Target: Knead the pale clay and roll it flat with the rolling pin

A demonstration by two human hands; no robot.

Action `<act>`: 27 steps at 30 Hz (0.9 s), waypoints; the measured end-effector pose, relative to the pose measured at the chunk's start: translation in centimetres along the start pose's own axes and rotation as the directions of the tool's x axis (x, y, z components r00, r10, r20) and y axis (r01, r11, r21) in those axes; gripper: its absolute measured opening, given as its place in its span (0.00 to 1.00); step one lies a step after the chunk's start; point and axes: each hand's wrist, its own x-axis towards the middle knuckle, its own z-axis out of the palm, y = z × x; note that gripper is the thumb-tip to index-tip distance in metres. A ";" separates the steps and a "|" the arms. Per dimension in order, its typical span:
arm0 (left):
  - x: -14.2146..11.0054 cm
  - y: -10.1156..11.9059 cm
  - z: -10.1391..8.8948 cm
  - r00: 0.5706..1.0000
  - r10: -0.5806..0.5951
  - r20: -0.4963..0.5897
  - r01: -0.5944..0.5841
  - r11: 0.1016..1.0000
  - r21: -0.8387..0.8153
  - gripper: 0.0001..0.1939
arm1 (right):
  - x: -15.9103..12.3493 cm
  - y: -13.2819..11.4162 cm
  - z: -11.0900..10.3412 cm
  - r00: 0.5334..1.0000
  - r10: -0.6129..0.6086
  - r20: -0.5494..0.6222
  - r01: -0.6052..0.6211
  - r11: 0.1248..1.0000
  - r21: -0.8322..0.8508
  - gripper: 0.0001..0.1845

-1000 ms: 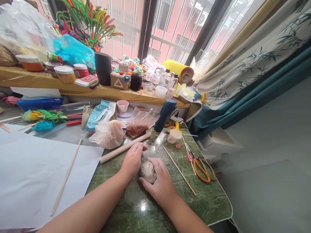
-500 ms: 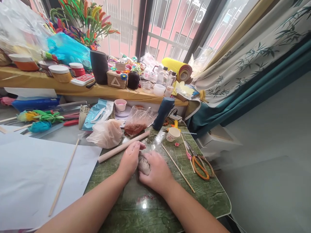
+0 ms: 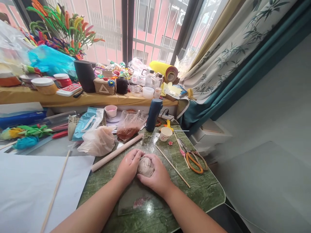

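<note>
Cupped between my two hands is a lump of grey clay (image 3: 146, 167), rounded and cracked on top. My left hand (image 3: 129, 163) presses against its left side with fingers bent together. From the right, my right hand (image 3: 157, 173) wraps round it, thumb at the near side and fingers at the far side. Beyond my left hand lies a pale rolling pin (image 3: 118, 152), slanting across the green table (image 3: 206, 197). A thin wooden stick (image 3: 173, 166) rests to the right of my right hand. The clay's underside is hidden.
Orange-handled scissors (image 3: 195, 162) and a paper cup (image 3: 166, 134) stand at the right. Behind the rolling pin are a bag of reddish-brown material (image 3: 128, 127), a crumpled plastic bag (image 3: 98, 141) and a dark blue bottle (image 3: 154, 115). White paper (image 3: 29, 191) covers the left side.
My hands have shifted round the clay, and more of its cracked top shows now. The right hand's fingers have drawn back toward the far side. The whole view has turned slightly right.
</note>
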 end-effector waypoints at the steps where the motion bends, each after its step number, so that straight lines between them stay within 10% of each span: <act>1: -0.1 0.1 0.0 1.000 0.014 0.027 -0.014 1.000 -0.005 0.19 | 0.1 0.1 -0.2 0.998 0.053 -0.013 -0.051 0.992 0.120 0.32; 10: -0.2 0.4 0.0 0.991 0.035 0.127 -0.033 0.999 -0.015 0.18 | 1.4 1.2 -2.0 0.920 0.390 -0.031 -0.256 0.661 0.705 0.28; 16: 0.1 0.2 0.1 0.999 0.001 0.048 0.001 0.999 -0.054 0.18 | 2.4 -0.7 -2.3 0.807 0.557 0.195 -0.426 0.321 0.846 0.25; 20: 0.2 -0.2 0.1 0.999 -0.028 0.037 0.031 0.995 -0.100 0.19 | 2.3 -2.2 -3.3 0.902 0.420 -0.097 -0.245 0.684 0.687 0.18; 23: 0.2 -0.5 0.2 0.998 -0.059 0.003 0.059 0.988 -0.142 0.20 | 1.9 -2.4 -4.0 0.943 -0.045 -0.330 0.117 0.972 0.204 0.18; 27: 0.3 -0.7 0.3 0.996 -0.066 -0.059 0.056 0.986 -0.158 0.18 | 1.6 -0.7 -3.1 0.943 -0.332 0.012 0.329 0.926 -0.184 0.24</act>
